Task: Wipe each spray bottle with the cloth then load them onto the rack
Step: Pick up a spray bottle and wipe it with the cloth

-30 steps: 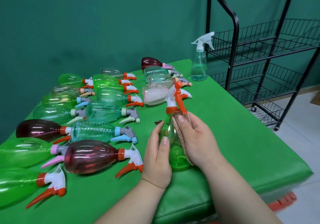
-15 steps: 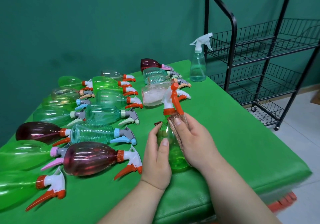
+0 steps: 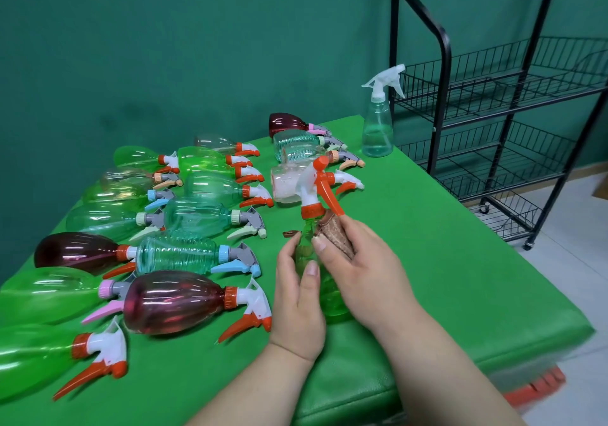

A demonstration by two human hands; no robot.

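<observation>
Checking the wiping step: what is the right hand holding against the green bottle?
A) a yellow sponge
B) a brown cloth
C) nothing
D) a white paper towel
B: the right hand holds a brown cloth against the neck of the green bottle, which the left hand grips.

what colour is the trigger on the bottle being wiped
Orange, on a white spray head; the trigger shows best in the head view.

Single wide-angle head cam, pitched forward-down, close over green table (image 3: 460,261); rack (image 3: 493,87) at 2 o'clock.
</observation>
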